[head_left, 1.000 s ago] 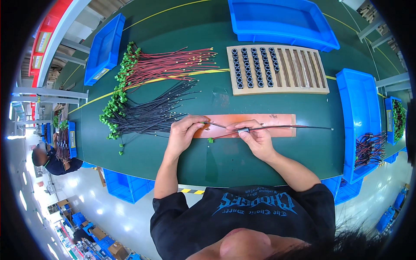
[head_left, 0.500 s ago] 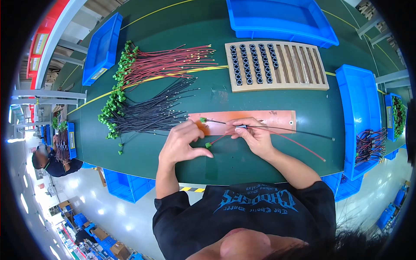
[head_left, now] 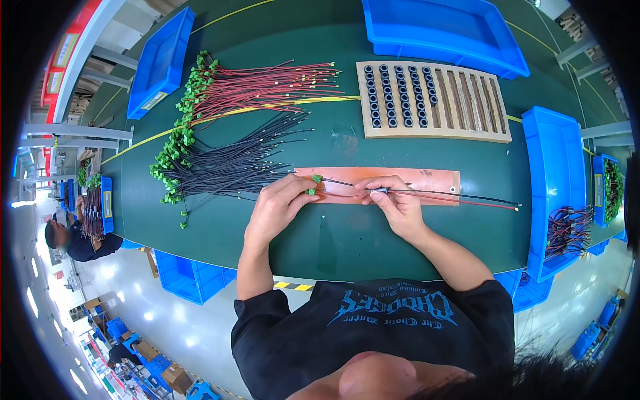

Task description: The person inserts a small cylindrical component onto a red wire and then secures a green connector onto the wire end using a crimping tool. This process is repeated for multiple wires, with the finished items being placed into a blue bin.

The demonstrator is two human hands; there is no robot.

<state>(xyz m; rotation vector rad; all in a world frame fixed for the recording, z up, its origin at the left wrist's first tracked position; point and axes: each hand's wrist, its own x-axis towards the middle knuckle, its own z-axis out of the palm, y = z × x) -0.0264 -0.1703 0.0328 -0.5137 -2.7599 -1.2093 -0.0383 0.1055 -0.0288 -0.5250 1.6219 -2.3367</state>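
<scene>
My left hand (head_left: 280, 203) pinches the green-connector ends (head_left: 315, 184) of a black wire and a red wire (head_left: 460, 197) over an orange-brown mat (head_left: 433, 181). My right hand (head_left: 393, 203) grips both wires a little further along, with a small black ring (head_left: 379, 192) at its fingertips. The two wires run right across the mat, their free ends (head_left: 517, 207) lying on the green table. A wooden tray (head_left: 467, 100) with rows of black rings stands just behind the mat.
Bundles of red wires (head_left: 267, 90) and black wires (head_left: 233, 163) with green connectors lie at the left. Blue bins stand at the back left (head_left: 160, 63), back (head_left: 440, 27) and right (head_left: 557, 193), the right one holding finished wires (head_left: 567, 230). Another person (head_left: 70, 237) sits far left.
My left hand has come back to the mat with the green connector ends. The wires, loose and splayed half a second ago, now lie straight and together between both hands.
</scene>
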